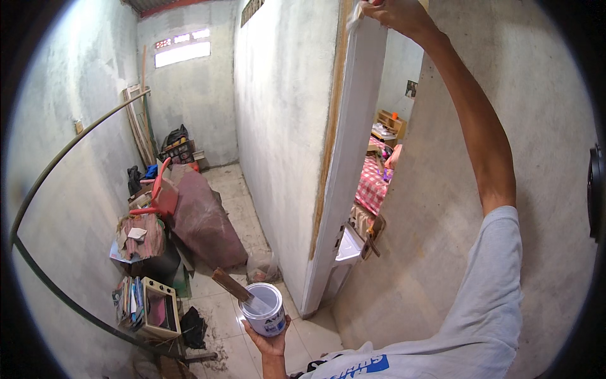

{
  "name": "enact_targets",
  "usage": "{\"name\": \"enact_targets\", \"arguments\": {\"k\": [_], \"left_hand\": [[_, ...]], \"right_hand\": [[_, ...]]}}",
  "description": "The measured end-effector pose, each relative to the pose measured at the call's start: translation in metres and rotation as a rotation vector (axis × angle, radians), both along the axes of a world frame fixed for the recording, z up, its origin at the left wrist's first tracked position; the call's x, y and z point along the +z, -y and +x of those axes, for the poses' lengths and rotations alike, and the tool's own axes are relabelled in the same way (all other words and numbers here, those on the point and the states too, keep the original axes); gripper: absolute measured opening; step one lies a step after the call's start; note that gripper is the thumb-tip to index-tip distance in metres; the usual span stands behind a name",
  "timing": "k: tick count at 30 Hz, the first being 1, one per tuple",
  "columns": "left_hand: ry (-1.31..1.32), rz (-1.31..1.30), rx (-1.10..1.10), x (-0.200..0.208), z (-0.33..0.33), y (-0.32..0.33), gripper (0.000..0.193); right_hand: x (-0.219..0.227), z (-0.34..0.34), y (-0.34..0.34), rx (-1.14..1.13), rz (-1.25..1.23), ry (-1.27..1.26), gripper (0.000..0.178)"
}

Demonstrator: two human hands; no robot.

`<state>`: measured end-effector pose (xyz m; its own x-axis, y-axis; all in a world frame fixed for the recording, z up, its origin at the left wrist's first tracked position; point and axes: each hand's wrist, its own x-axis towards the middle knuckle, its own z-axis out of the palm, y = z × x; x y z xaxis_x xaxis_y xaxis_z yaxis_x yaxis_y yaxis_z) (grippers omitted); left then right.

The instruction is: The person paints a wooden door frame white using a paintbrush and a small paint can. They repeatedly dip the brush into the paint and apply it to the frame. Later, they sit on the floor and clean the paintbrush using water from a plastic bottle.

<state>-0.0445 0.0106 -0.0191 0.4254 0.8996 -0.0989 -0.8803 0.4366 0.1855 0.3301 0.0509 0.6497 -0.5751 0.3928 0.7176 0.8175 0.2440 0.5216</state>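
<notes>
My left hand is cupped under a round paint can with white sides, holding it up from below. Leaning out of the can is a flat brown wooden stick, its lower end whitish. My right arm stretches high, and the right hand is closed at the top of a white-painted door frame. What it grips looks like a paintbrush, with pale bristles against the frame; the upper edge cuts part of it off. A bare brown strip runs along the frame's left edge.
Left of the can stand a small oven, books and a black bag. Farther back are a red plastic chair and a large maroon-covered object. Through the doorway shows a red checked cloth. A dark curved rod crosses the left side.
</notes>
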Motion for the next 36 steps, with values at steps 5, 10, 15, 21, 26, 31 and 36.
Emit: {"name": "enact_targets", "arguments": {"k": [5, 10, 15, 21, 26, 31, 36], "left_hand": [[0.037, 0.007, 0.003, -0.004, 0.0, 0.001, 0.085], [0.018, 0.032, -0.003, -0.006, -0.001, -0.002, 0.086], [0.038, 0.022, -0.014, -0.005, 0.0, -0.003, 0.085], [0.031, 0.012, -0.016, -0.004, -0.001, -0.002, 0.084], [0.012, -0.019, -0.024, -0.004, 0.0, -0.004, 0.082], [-0.069, 0.001, 0.001, 0.002, 0.0, -0.003, 0.085], [-0.071, -0.029, 0.006, 0.005, 0.001, -0.002, 0.085]], "right_hand": [[-0.026, 0.007, -0.015, -0.03, 0.173, 0.004, 0.013], [-0.079, 0.005, 0.003, -0.2, 0.041, 0.146, 0.011], [-0.04, -0.018, 0.017, -0.201, -0.033, -0.091, 0.013], [-0.002, -0.024, 0.026, -0.029, -0.081, -0.247, 0.016], [-0.055, -0.017, 0.012, -0.224, 0.158, 0.211, 0.015], [-0.057, -0.022, 0.031, -0.278, -0.075, -0.112, 0.017], [0.046, -0.034, 0.03, -0.122, 0.002, -0.074, 0.011]]}}
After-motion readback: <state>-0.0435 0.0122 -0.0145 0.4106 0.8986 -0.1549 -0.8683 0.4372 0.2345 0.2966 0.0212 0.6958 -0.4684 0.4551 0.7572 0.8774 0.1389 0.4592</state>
